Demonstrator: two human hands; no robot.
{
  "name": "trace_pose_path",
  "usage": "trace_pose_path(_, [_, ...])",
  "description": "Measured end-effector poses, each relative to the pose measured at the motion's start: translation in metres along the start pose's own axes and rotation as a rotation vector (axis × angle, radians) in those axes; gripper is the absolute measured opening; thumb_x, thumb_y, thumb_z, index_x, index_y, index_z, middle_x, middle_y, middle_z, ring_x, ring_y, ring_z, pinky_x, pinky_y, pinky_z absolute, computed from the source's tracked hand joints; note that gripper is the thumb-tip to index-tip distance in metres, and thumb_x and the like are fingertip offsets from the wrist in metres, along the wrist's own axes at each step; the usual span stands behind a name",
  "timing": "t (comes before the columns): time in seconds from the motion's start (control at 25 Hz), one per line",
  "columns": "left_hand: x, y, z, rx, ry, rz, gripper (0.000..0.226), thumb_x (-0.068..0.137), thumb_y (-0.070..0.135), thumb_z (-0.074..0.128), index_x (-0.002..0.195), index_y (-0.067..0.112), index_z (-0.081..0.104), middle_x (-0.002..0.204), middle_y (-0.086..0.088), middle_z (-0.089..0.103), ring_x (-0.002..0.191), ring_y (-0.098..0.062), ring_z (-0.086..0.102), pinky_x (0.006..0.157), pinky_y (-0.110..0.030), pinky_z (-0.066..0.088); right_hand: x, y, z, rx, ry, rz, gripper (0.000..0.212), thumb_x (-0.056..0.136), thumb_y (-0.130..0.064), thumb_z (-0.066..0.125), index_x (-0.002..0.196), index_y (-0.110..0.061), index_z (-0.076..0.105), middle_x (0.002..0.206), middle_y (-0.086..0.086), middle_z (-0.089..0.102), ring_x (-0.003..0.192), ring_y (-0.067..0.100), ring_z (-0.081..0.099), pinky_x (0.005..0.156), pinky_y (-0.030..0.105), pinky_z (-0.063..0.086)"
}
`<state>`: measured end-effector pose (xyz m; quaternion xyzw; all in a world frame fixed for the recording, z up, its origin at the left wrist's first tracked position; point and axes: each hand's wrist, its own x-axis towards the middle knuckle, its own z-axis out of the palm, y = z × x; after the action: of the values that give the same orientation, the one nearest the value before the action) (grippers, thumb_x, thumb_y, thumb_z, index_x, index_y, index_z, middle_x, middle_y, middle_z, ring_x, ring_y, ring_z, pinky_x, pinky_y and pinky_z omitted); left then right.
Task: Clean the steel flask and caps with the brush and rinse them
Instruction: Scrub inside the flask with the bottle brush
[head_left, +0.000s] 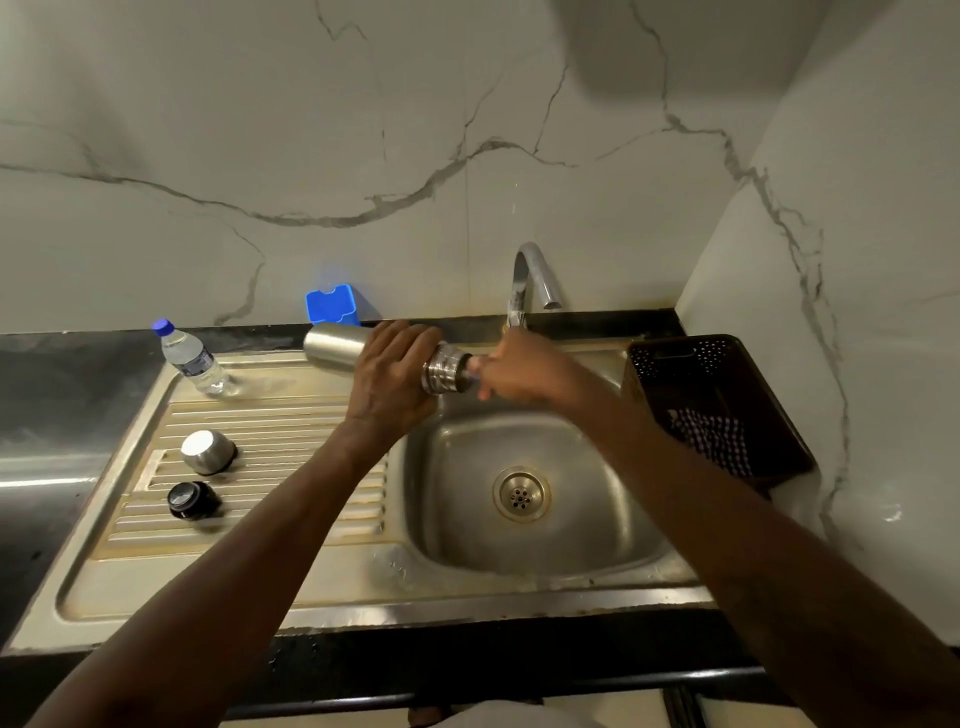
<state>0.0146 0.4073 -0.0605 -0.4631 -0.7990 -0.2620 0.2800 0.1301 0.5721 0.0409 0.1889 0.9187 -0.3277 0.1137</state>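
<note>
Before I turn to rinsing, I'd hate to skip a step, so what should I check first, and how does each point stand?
1. Grip on the flask: ok. The left hand wraps the steel flask, held sideways.
2. Flask mouth over the basin: ok. It points across the sink.
3. Brush inside the flask: cannot tell. The right hand covers the mouth.
4. Water running: not ok. No stream shows from the tap.
5. Caps at hand: ok. The steel cap and black cap sit apart on the drainboard.
</note>
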Motion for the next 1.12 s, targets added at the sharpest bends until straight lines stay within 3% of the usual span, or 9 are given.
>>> trace_pose_path(0.08, [0.004, 0.000, -0.001, -0.013, -0.015, 0.023, 0.042, 0.073, 0.022, 0.084, 0.108, 0.003, 0.070, 0.106, -0.014, 0.073, 0.097, -0.033, 0.066, 0.090, -0.046, 0.052, 0.007, 0.002, 0.015, 0.042, 0.005, -0.007, 0.026, 0.098, -0.024, 0.065, 0.113, -0.004, 0.072, 0.088, 0.007, 0.070, 0.075, 0.017, 0.064, 0.063, 0.026, 0.047])
trace_pose_path(0.16, [0.005, -0.009, -0.007, -0.017, -0.111, 0.014, 0.046, 0.069, 0.029, 0.086, 0.108, 0.009, 0.070, 0.101, -0.008, 0.073, 0.092, -0.029, 0.067, 0.086, -0.043, 0.052, 0.007, 0.011, 0.015, 0.006, 0.080, -0.033, 0.029, 0.100, -0.033, 0.062, 0.106, -0.008, 0.075, 0.080, 0.003, 0.070, 0.067, 0.014, 0.063, 0.057, 0.024, 0.046])
trace_pose_path(0.32, [0.006, -0.029, -0.021, -0.044, -0.462, -0.136, 0.044, 0.063, 0.025, 0.086, 0.103, 0.023, 0.067, 0.085, 0.005, 0.070, 0.073, -0.018, 0.065, 0.070, -0.040, 0.059, -0.006, 0.035, -0.001, -0.318, 0.312, -0.187, 0.040, 0.100, -0.046, 0.062, 0.083, -0.011, 0.071, 0.060, -0.002, 0.057, 0.052, 0.009, 0.052, 0.055, 0.024, 0.036])
trace_pose_path(0.44, [0.015, -0.025, -0.021, -0.077, -0.658, -0.165, 0.041, 0.063, 0.026, 0.087, 0.097, 0.026, 0.065, 0.078, 0.011, 0.065, 0.068, -0.015, 0.062, 0.060, -0.022, 0.047, -0.008, 0.035, 0.002, -0.503, 0.367, -0.347, 0.041, 0.102, -0.050, 0.054, 0.089, -0.017, 0.076, 0.064, -0.003, 0.062, 0.057, 0.010, 0.054, 0.059, 0.024, 0.040])
trace_pose_path(0.56, [0.031, -0.004, -0.014, -0.133, -0.895, -0.130, 0.044, 0.060, 0.027, 0.091, 0.095, 0.026, 0.065, 0.083, 0.008, 0.070, 0.074, -0.012, 0.066, 0.066, -0.019, 0.046, -0.002, 0.031, 0.018, -0.550, 0.305, -0.439, 0.034, 0.101, -0.047, 0.054, 0.102, -0.023, 0.079, 0.074, -0.003, 0.069, 0.065, 0.012, 0.058, 0.067, 0.027, 0.044])
trace_pose_path(0.64, [0.035, -0.005, -0.014, -0.207, -1.047, -0.218, 0.046, 0.058, 0.019, 0.092, 0.098, 0.024, 0.069, 0.088, 0.004, 0.073, 0.081, -0.013, 0.069, 0.072, -0.023, 0.052, -0.001, 0.033, 0.023, -0.560, 0.313, -0.490, 0.035, 0.101, -0.049, 0.054, 0.101, -0.024, 0.079, 0.075, -0.003, 0.070, 0.066, 0.014, 0.055, 0.068, 0.028, 0.042])
trace_pose_path(0.8, [0.030, -0.018, -0.027, -0.451, -1.342, -0.420, 0.048, 0.057, 0.004, 0.089, 0.095, 0.024, 0.068, 0.095, 0.000, 0.074, 0.095, -0.022, 0.070, 0.076, -0.027, 0.055, -0.007, 0.049, 0.000, -0.609, 0.404, -0.675, 0.040, 0.098, -0.052, 0.055, 0.076, -0.026, 0.074, 0.057, -0.008, 0.056, 0.052, 0.013, 0.045, 0.057, 0.024, 0.020])
trace_pose_path(0.92, [0.037, -0.004, -0.024, -0.365, -1.267, -0.361, 0.043, 0.063, 0.005, 0.090, 0.092, 0.026, 0.066, 0.089, 0.004, 0.072, 0.085, -0.012, 0.068, 0.070, -0.020, 0.050, -0.006, 0.050, -0.011, -0.599, 0.438, -0.677, 0.036, 0.097, -0.047, 0.060, 0.073, -0.024, 0.073, 0.054, -0.007, 0.057, 0.050, 0.011, 0.045, 0.054, 0.020, 0.016])
trace_pose_path(1.12, [0.034, 0.024, -0.008, -0.160, -0.635, -0.169, 0.044, 0.059, 0.027, 0.089, 0.095, 0.025, 0.065, 0.077, 0.010, 0.066, 0.067, -0.013, 0.063, 0.069, -0.034, 0.060, -0.008, 0.037, 0.017, -0.604, 0.369, -0.349, 0.022, 0.098, -0.034, 0.055, 0.094, -0.019, 0.070, 0.070, -0.001, 0.060, 0.058, 0.011, 0.051, 0.058, 0.027, 0.033])
